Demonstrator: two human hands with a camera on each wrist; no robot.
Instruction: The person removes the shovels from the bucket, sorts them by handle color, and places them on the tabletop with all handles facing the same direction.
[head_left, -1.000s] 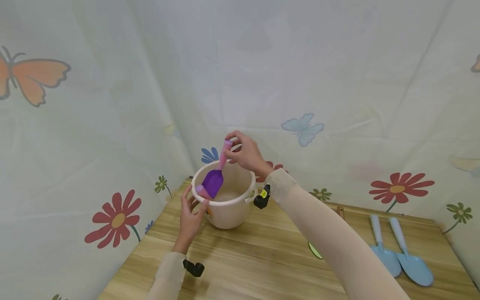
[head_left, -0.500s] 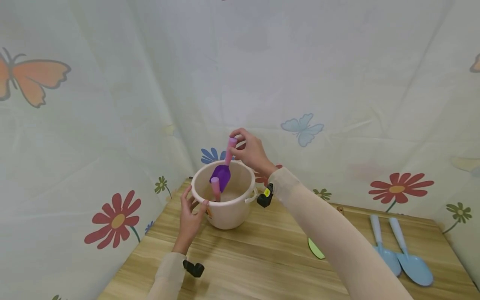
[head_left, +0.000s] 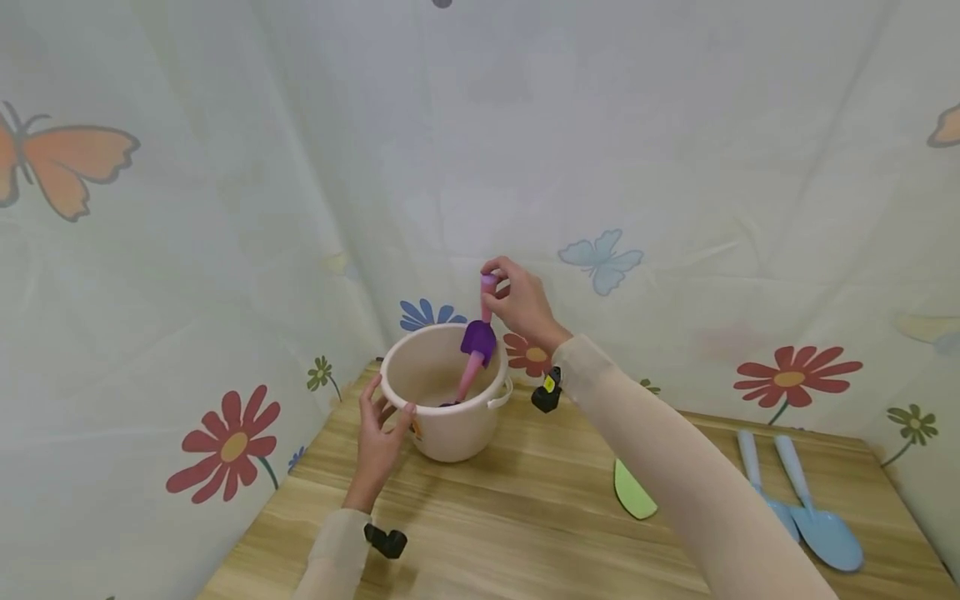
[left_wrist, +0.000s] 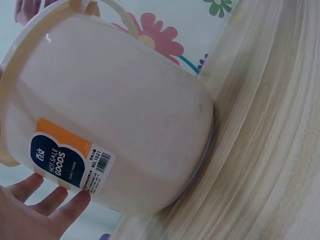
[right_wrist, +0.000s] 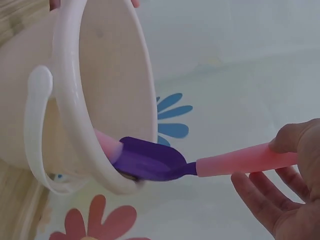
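Observation:
A cream bucket (head_left: 450,433) stands upright on the wooden table. Outside its near-left wall, my left hand (head_left: 378,446) rests with spread, fairly straight fingers, thumb by the rim; the left wrist view has fingertips touching the wall beside a label (left_wrist: 67,157). Above the far-right rim, my right hand (head_left: 521,304) pinches the pink handle of a small purple toy trowel (right_wrist: 155,161) by its end. The trowel hangs blade down, its tip within the bucket's mouth. A second pink handle (head_left: 471,375) leans inside, overlapping the blade; its lower end is mostly hidden by the near rim.
Two light blue toy trowels (head_left: 828,537) lie at the table's right, partly behind my right sleeve. A green flat piece (head_left: 633,492) pokes out beside that forearm. The bucket's white carry handle (right_wrist: 37,135) hangs at its side. A printed curtain (head_left: 675,167) encloses the table.
My right hand has moved right with the trowel, from the bucket's left side to its right. The pink handle inside has swung from leaning left to leaning right. My left hand stays.

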